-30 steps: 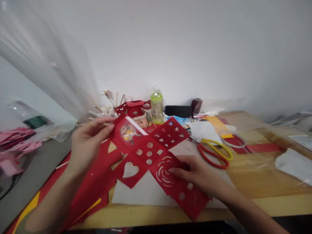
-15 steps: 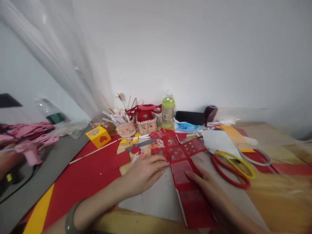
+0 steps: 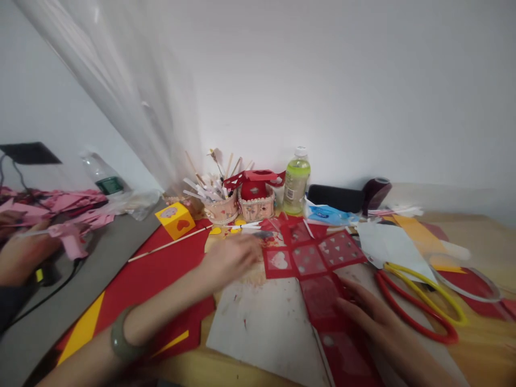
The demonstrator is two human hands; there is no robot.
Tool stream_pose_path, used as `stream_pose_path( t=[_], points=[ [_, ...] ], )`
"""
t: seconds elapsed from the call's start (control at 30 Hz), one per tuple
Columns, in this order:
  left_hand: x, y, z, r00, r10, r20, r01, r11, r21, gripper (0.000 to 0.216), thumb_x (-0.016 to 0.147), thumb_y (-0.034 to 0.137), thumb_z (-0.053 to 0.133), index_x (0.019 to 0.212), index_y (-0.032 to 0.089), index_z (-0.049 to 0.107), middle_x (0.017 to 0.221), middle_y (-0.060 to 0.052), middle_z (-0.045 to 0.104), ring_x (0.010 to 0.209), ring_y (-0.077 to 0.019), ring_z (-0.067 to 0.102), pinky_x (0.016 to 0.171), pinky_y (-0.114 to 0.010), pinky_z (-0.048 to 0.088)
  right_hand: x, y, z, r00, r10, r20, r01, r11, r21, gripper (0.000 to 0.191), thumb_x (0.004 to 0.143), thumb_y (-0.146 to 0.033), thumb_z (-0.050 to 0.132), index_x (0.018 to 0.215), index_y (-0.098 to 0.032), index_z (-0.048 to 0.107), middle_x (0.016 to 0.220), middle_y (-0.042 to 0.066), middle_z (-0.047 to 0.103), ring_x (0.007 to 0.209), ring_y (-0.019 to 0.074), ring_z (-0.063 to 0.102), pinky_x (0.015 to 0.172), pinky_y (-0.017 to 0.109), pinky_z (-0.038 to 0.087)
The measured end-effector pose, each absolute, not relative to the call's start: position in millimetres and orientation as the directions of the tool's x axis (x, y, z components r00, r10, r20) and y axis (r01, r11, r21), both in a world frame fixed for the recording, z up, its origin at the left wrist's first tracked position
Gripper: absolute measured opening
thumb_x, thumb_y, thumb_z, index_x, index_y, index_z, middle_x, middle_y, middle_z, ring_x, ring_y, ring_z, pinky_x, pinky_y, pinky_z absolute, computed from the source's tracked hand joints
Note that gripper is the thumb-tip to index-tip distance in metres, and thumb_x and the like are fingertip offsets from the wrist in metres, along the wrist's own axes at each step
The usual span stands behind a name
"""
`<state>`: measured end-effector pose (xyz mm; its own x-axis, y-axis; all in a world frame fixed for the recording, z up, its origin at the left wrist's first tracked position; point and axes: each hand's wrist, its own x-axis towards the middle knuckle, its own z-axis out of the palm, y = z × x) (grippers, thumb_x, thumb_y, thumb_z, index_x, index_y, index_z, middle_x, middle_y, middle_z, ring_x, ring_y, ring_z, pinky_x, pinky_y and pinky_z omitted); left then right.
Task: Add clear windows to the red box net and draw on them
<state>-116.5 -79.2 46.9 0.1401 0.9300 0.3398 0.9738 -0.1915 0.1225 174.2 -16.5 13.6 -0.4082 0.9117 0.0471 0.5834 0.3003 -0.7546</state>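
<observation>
A red cross-shaped paper cut-out [image 3: 318,294], with clear film panels showing hearts and small shapes, lies over a white sheet [image 3: 266,322]. My right hand [image 3: 374,317] is at its right edge, thumb on the lower panels and fingers along the side, holding it. Smeared by motion, my left hand [image 3: 231,258] hovers left of the heart panel, close to loose paper scraps, and its fingers cannot be made out. Red-and-yellow-handled scissors [image 3: 419,301] lie right of my right hand.
Behind stand decorated cups [image 3: 221,209], a green-liquid bottle [image 3: 296,185] and a tissue pack [image 3: 330,214]. Red card [image 3: 157,279] with a thin stick [image 3: 169,244] and a yellow box [image 3: 175,219] lie left. Another person's hand [image 3: 28,250] is near a pink glue gun [image 3: 68,239].
The view has swung left, so everything sits further right in it. My left hand has come away from the cut-out, uncovering its heart panel. My right hand stays at the cut-out's edge.
</observation>
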Motion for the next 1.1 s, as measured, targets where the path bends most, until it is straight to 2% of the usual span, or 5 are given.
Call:
stream_pose_path(
  t=[0.23, 0.57, 0.93, 1.03, 1.1],
  points=[
    [-175, -39, 89, -0.309, 0.802, 0.512, 0.946, 0.316, 0.076, 0.036, 0.090, 0.012, 0.038, 0.121, 0.017, 0.056, 0.126, -0.012, 0.057, 0.109, -0.0273, 0.059, 0.089, -0.039, 0.047, 189, -7, 11, -0.475, 0.871, 0.124, 0.675, 0.451, -0.584, 0.040, 0.076, -0.045, 0.050, 0.104, -0.019, 0.064, 0.101, 0.014, 0.070, 0.084, 0.0275, 0.070, 0.070, 0.040, 0.058],
    [-176, -12, 89, -0.445, 0.750, 0.489, 0.887, 0.446, 0.122, 0.037, 0.087, 0.017, 0.048, 0.124, 0.018, 0.052, 0.097, -0.012, 0.070, 0.090, -0.0279, 0.065, 0.076, -0.036, 0.049, 184, -20, 29, -0.580, 0.796, 0.172, 0.538, 0.533, -0.653, 0.032, 0.081, -0.047, 0.050, 0.085, -0.023, 0.071, 0.103, 0.012, 0.069, 0.088, 0.0253, 0.069, 0.061, 0.030, 0.059],
    [-147, -44, 133, -0.281, 0.554, 0.783, 0.949, 0.037, 0.314, 0.022, 0.091, 0.018, 0.048, 0.107, 0.020, 0.062, 0.108, -0.005, 0.061, 0.087, -0.0123, 0.062, 0.078, -0.023, 0.049, 188, -35, 45, -0.628, 0.774, 0.085, 0.448, 0.448, -0.774, 0.023, 0.083, -0.041, 0.053, 0.086, -0.024, 0.070, 0.092, 0.008, 0.071, 0.083, 0.0234, 0.067, 0.066, 0.031, 0.056],
    [-101, -79, 134, -0.360, 0.440, 0.823, 0.733, -0.412, 0.541, 0.013, 0.084, 0.023, 0.060, 0.095, 0.018, 0.062, 0.090, -0.002, 0.064, 0.078, -0.0125, 0.064, 0.070, -0.024, 0.053, 173, -49, 59, -0.639, 0.769, 0.016, 0.351, 0.310, -0.884, 0.020, 0.079, -0.041, 0.059, 0.085, -0.025, 0.069, 0.081, 0.005, 0.071, 0.074, 0.0216, 0.066, 0.062, 0.030, 0.054],
    [-67, -102, 123, -0.405, 0.586, 0.703, 0.523, -0.482, 0.703, 0.011, 0.082, 0.025, 0.062, 0.091, 0.017, 0.062, 0.077, 0.000, 0.065, 0.067, -0.0115, 0.064, 0.063, -0.023, 0.055, 163, -60, 66, -0.675, 0.738, 0.008, 0.147, 0.145, -0.978, 0.031, 0.071, -0.041, 0.069, 0.098, -0.027, 0.066, 0.079, 0.002, 0.068, 0.067, 0.0177, 0.064, 0.058, 0.027, 0.052]
  ],
)
